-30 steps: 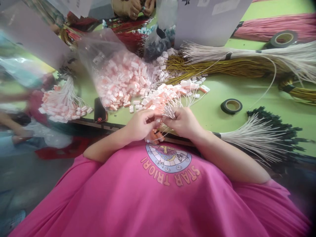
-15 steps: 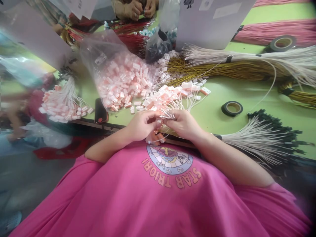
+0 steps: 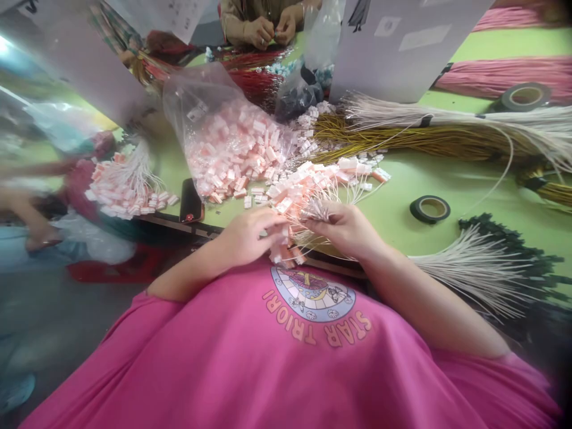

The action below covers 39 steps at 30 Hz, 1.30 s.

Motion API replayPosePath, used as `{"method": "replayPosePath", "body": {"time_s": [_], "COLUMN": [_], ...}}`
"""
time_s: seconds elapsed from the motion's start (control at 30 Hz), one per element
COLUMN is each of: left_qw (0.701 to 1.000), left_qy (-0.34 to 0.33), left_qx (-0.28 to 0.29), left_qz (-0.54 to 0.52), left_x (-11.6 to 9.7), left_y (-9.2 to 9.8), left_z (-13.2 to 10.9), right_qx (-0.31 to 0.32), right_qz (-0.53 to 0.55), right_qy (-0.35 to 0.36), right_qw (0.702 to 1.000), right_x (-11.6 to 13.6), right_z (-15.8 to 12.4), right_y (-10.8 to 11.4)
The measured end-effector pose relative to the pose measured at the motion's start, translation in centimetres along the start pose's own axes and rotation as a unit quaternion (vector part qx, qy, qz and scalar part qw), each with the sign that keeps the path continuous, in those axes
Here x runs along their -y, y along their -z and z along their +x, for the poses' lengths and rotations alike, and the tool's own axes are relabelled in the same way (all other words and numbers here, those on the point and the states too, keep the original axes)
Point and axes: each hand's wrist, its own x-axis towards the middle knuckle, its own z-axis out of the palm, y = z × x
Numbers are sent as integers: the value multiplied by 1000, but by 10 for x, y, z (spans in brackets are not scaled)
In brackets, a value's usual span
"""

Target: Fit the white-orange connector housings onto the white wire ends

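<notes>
My right hand (image 3: 346, 229) is closed around a bunch of thin white wires (image 3: 318, 210), their metal-tipped ends sticking up past the thumb. Just to its left, my left hand (image 3: 252, 235) has thumb and fingers curled beside peach connector housings (image 3: 283, 253) that hang at the table edge. What sits between those fingertips is too blurred to make out. Beyond both hands lies a heap of peach and white connector housings (image 3: 304, 182), some with white wires running from them. The two hands are a little apart.
An open plastic bag of peach housings (image 3: 236, 149) lies ahead, a phone (image 3: 191, 202) beside it. Black tape (image 3: 429, 208), black-ended white wires (image 3: 473, 256) and yellow wires (image 3: 424, 137) are on the right. A co-worker's hands (image 3: 272, 31) work across the table.
My left hand has drawn back left from the wire ends, and a gap shows between my hands. My right hand keeps the wire bunch. The whole view has shifted slightly.
</notes>
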Motion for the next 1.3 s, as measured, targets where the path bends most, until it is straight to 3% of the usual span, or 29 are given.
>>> {"method": "replayPosePath", "body": {"time_s": [0.1,0.17,0.27,0.37,0.5,0.6,0.73,0.8,0.9,0.97,1.07,1.17,1.3], "left_qw": [986,967,975,982,981,983,982,964,912,881,846,839,872], "left_qy": [130,209,192,154,145,137,146,151,153,180,233,251,241], "left_qx": [-67,-62,26,65,54,-17,-103,-90,-13,28,36,40,36], "left_qz": [85,130,109,83,120,121,-54,-201,-380,-437,-478,-480,-424], "left_x": [43,73,101,108,103,89,47,24,3,-1,0,-2,-6], "left_y": [2,0,-9,-15,-13,-5,3,2,-4,-9,-14,-15,-15], "left_z": [-6,-8,-10,-12,-10,-5,6,11,19,23,26,27,26], "right_qx": [-52,-46,-25,-24,-35,-39,-57,-63,-73,-81,-88,-110,-115], "right_qz": [17,11,-14,-33,-22,15,12,-1,1,11,18,-9,-61], "right_qy": [-30,-58,-80,-80,-68,-79,-62,-50,-35,-22,-2,13,18], "right_qw": [998,997,996,996,997,996,996,997,997,996,996,994,991], "right_x": [-3,-2,1,3,3,3,4,5,6,7,8,8,11], "right_z": [1,1,1,1,1,1,-1,-2,-3,-4,-5,-6,-7], "right_y": [0,0,0,0,-1,-1,-3,-4,-5,-5,-5,-5,-6]}}
